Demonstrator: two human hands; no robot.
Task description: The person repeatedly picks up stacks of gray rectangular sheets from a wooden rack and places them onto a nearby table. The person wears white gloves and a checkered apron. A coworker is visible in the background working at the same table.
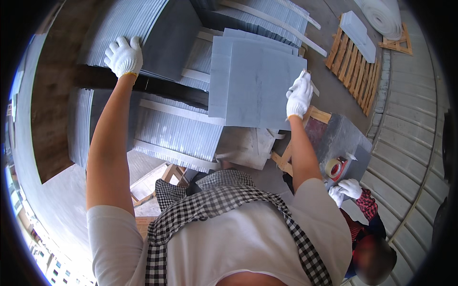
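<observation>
My left hand (124, 57), in a white knit glove, lies with fingers apart on the edges of an upright row of thin grey slabs (129, 24) at the upper left. My right hand (299, 94), gloved in the same way, is closed at the right edge of a square grey slab (267, 86). Its thumb and part of its fingers are hard to make out. That slab overlaps several similar ones, fanned out to its left and behind. Beneath them stand more upright rows of slabs (176, 128) with white strips (179, 112) across them.
At the right, a co-worker's gloved hands (350, 189) are beside a grey block (346, 143) with a tape roll (335, 168) on it. A wooden pallet (350, 66) carries white foam sheets (358, 35). A large white roll (381, 19) stands at the far right.
</observation>
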